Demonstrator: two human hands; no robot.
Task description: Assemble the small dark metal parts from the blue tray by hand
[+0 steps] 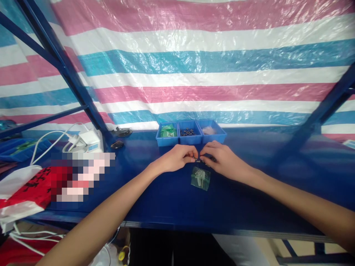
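Observation:
My left hand [180,157] is closed in a pinch over the blue table, with a small metal-looking piece at its fingertips. Facing it, my right hand [217,157] has its fingers curled together close to the left fingertips; what they hold is too small to name. Just below the hands lies a small clear green-tinted bag [200,178] with whitish pieces inside. Behind the hands stand three blue bins: the left bin [167,142] holds green packets, the middle bin [190,140] small dark metal parts, the right bin [217,137] a clear plastic bag.
A white power strip with plugs [93,142] and cables is at the left, beside a dark oval object [117,144]. A red and white bag [36,188] lies on the left end. Blue frame posts [74,81] rise before the striped sheet [194,77].

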